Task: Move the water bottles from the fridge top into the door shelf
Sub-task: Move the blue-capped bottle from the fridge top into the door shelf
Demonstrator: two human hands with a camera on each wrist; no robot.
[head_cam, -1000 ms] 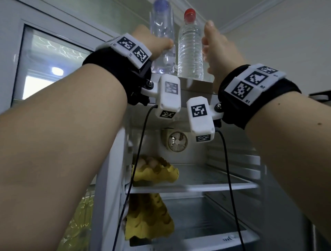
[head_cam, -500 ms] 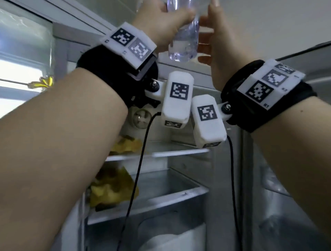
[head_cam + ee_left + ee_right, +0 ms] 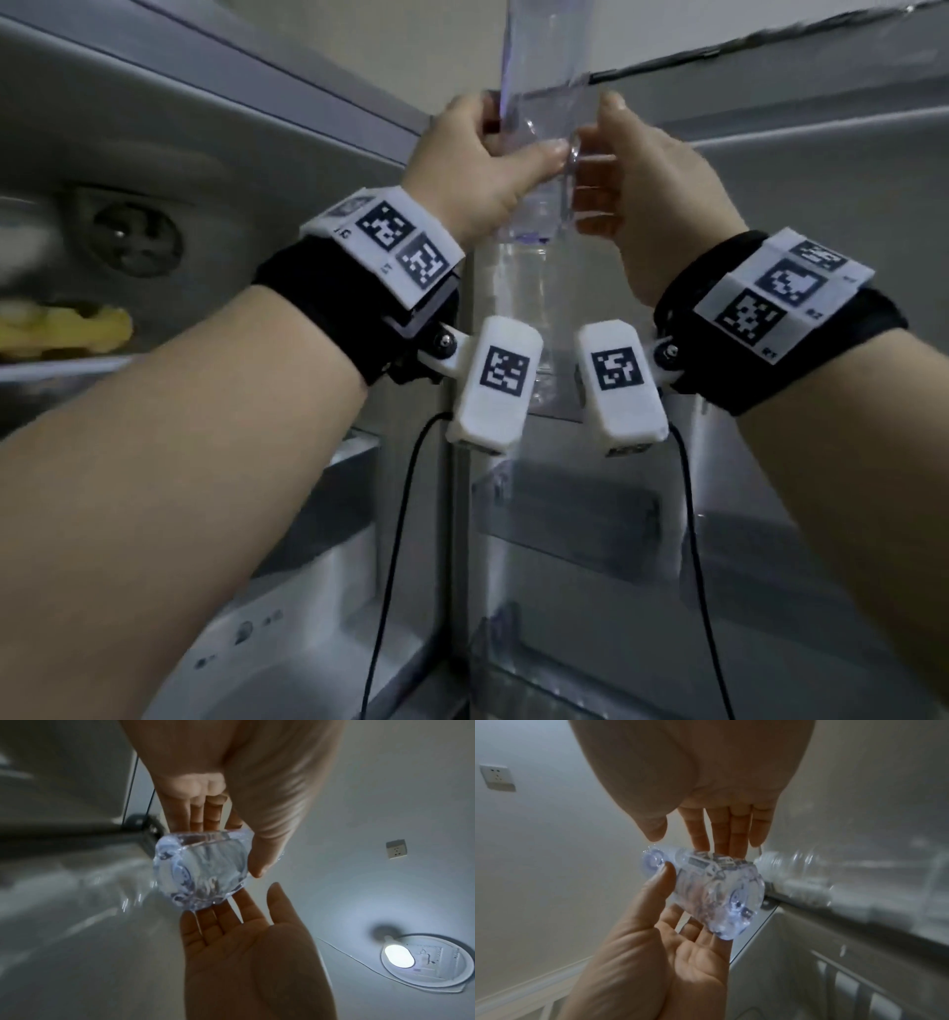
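A clear water bottle (image 3: 539, 288) with a bluish cap (image 3: 652, 862) hangs upright in the air in front of the corner where the fridge body meets the open door. My left hand (image 3: 488, 154) grips its middle, thumb across the front and fingers curled round the back. My right hand (image 3: 626, 169) lies against the bottle's other side with straight fingers (image 3: 226, 914), thumb raised. The left wrist view looks at the bottle's base (image 3: 203, 870) from below. A second clear bottle (image 3: 795, 878), blurred, stands on the fridge top. Door shelves (image 3: 570, 514) sit below the hands.
Inside the fridge at the left are a round fan (image 3: 136, 239) and a yellow egg carton (image 3: 67, 329) on a shelf. A drawer front (image 3: 282, 642) is lower down. Two camera cables (image 3: 395, 539) hang from my wrists. A ceiling lamp (image 3: 401, 957) glows overhead.
My left hand has lifted the blue-capped bottle off the fridge top and brought it down and right toward the door. My right hand left the red-capped bottle and now touches the held one.
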